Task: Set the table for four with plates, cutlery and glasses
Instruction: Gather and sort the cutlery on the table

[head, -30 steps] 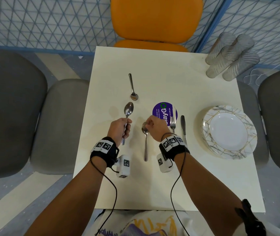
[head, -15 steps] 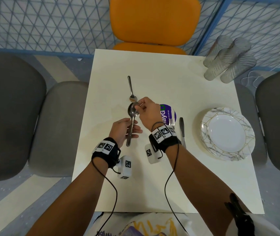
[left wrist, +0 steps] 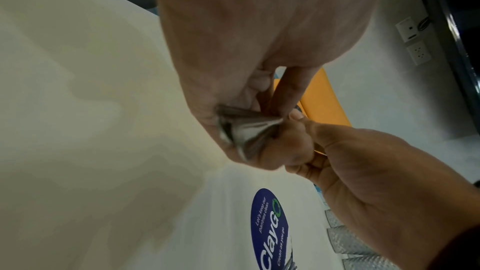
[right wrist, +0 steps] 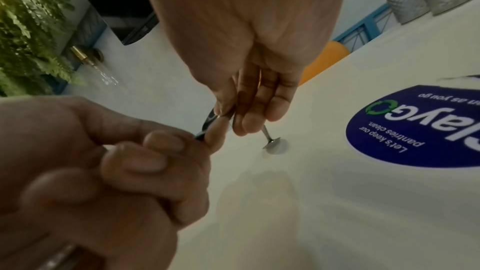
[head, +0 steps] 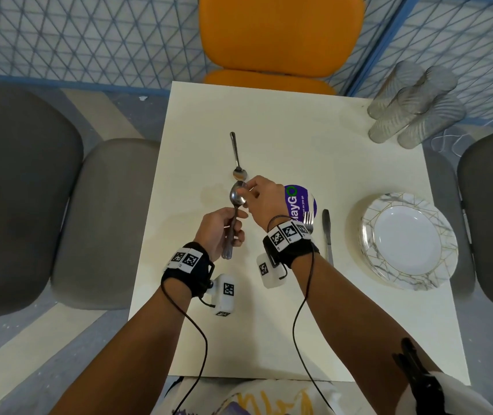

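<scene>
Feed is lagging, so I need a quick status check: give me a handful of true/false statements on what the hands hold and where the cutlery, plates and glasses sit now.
1. The left hand grips spoon handles. True.
2. The right hand rests flat on the table. False: it pinches the bowl end of the held spoons, above the table.
3. A small spoon lies on the table beyond the hands. True.
4. The plates are spread over four places. False: they sit in one stack at the right edge.
5. The glasses stand grouped at the far right corner. True.
6. The knife lies on the plates. False: it lies on the table, left of them, beside the fork.
</scene>
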`<state>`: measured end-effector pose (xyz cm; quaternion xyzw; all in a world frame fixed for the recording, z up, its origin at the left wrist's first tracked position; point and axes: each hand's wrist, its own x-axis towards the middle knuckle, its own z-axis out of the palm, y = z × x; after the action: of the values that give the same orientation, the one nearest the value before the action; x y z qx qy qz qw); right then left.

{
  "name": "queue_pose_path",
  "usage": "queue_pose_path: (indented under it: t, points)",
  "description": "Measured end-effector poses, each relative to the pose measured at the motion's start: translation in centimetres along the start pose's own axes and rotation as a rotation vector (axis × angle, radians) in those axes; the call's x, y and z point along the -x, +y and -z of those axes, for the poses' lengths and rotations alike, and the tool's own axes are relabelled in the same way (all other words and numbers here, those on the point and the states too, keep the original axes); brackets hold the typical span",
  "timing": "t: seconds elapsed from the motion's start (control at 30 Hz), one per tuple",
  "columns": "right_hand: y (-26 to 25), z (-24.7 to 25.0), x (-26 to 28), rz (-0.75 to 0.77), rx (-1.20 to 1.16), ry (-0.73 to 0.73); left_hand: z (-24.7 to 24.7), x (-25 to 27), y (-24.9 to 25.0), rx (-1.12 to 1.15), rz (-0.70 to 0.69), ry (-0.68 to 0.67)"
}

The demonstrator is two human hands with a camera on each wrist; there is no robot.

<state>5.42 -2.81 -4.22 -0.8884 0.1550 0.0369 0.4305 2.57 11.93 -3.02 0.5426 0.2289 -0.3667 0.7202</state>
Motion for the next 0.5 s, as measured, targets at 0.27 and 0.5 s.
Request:
queue_pose_path:
  t: [0.27, 0.5]
  points:
    - [-0.5, -0.2, -4.5, -0.075, -0.076, 0.034, 1.8, -2.2, 1.2, -0.111, -0.011, 0.161]
    - [0.4, -1.9, -9.6, -0.298, 0.293, -0.055, 3.8, -4.4, 3.2, -0.028, 0.010, 0.264]
